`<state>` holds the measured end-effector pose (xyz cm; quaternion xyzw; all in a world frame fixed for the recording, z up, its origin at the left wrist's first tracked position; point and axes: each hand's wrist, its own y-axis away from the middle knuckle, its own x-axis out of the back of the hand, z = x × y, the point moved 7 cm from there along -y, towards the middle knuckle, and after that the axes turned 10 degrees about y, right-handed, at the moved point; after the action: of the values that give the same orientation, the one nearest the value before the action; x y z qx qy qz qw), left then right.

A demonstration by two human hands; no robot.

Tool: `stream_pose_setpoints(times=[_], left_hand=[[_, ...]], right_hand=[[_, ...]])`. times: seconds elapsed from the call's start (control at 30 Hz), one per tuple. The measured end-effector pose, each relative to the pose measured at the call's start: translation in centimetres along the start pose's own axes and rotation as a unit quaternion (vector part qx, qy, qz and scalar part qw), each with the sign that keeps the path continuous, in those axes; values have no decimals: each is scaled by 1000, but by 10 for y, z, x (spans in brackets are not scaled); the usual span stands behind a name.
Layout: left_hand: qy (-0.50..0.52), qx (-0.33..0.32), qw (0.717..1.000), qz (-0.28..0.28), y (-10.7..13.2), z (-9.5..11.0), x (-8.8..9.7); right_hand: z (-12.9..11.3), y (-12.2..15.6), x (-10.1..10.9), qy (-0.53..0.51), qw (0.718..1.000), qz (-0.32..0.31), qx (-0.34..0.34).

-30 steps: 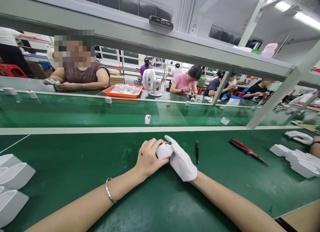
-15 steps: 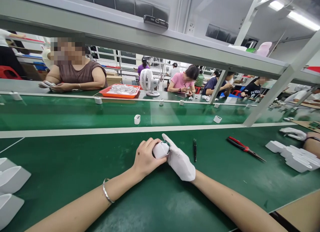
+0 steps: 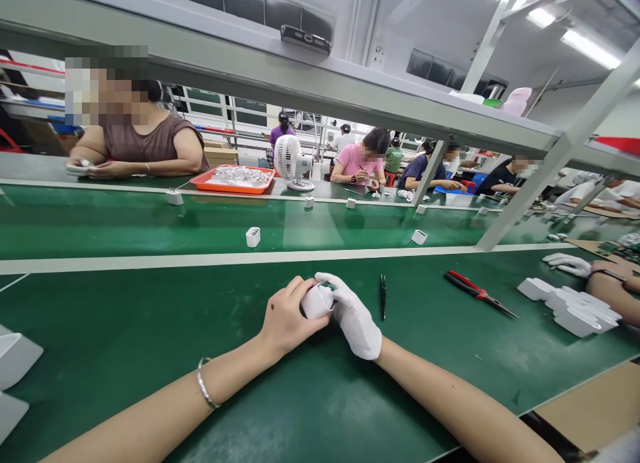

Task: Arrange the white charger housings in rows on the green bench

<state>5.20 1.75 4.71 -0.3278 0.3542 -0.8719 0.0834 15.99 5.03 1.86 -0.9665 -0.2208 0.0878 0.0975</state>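
Observation:
A white plastic housing (image 3: pixel 315 304) is gripped in my bare left hand (image 3: pixel 286 320), its open end facing right and upward. At that opening a small green circuit board (image 3: pixel 328 286) sticks out. My right hand (image 3: pixel 356 322), in a white glove, is closed against the board and the rim, with its fingers bent over them. How deep the board sits is hidden. To the right of the glove, black tweezers (image 3: pixel 383 296) lie on the green worktop (image 3: pixel 165 323). Farther right are red-and-black long-nose pliers (image 3: pixel 480 294).
More white housings lie at right (image 3: pixel 575 310) and at the left edge (image 3: pixel 17 360). A co-worker's gloved hand (image 3: pixel 567 264) rests beyond the right group. Small white housings (image 3: pixel 253 237) stand on a green conveyor belt (image 3: pixel 210 223) behind a pale rail. A shelf beam (image 3: pixel 215 63) crosses overhead.
The fingers of my right hand have bent farther over the board. My view has turned slightly right. The housings on the belt have shifted left.

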Motion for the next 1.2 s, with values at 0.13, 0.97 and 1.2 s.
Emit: stream_pose_setpoints(times=[0.13,0.97,1.2], left_hand=[[-19,-5,1000,-7,-1,3,-2],[111,5,993,-47,0,-8,-6],[231,76,964,-109,-3,-15,-20]], right_hand=[[-3,3,3,69,995,66,31],[6,4,-11,-175,981,22,-78],[0,0,0,48,998,33,-8]])
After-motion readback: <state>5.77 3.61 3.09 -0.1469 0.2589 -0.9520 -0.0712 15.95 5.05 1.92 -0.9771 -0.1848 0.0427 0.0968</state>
